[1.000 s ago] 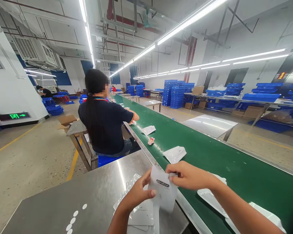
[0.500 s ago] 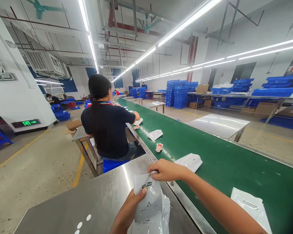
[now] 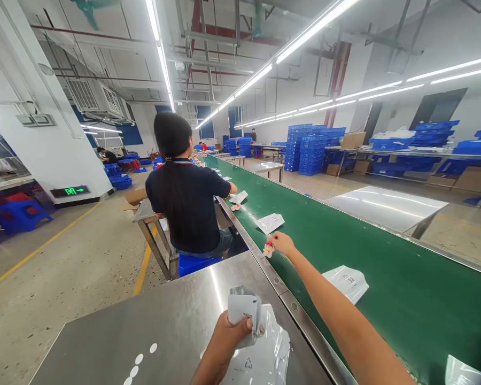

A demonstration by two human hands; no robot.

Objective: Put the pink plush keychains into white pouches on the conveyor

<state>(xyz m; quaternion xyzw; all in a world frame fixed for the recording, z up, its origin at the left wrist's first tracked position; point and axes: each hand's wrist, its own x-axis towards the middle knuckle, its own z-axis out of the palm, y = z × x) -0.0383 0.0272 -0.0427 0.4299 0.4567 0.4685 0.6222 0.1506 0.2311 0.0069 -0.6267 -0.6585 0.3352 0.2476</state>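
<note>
**Pouch in the left hand, small figure under the right**

The pouch (image 3: 243,313), a small white and silvery plastic bag with its mouth gaping upward, sits in the left hand (image 3: 226,342) at the bottom of the view, above the steel table (image 3: 144,315). The thumb and fingers are closed around its lower half and hold it upright. Just beneath it lies a loose stack of clear bags (image 3: 264,358), one showing a recycling triangle, resting on the table's near right corner. A few white round stickers (image 3: 138,366) dot the table surface to the left.

The right arm stretches forward across the table edge and the metal rail onto the green conveyor belt (image 3: 385,289). The right hand (image 3: 281,243) is at the belt's near edge, fingertips pinched on a small pink and white figure (image 3: 268,248); whether the figure is lifted off the belt cannot be told.

On the belt to the right of that arm lies a flat packed bag (image 3: 347,280) with a printed label. Farther along lies another packed bag (image 3: 270,222).

Beyond, a co-worker in a dark shirt (image 3: 188,206) sits on a blue stool with back to the camera, one hand at the belt by a further bag. Stacked blue crates (image 3: 310,149) stand far across the hall.
</note>
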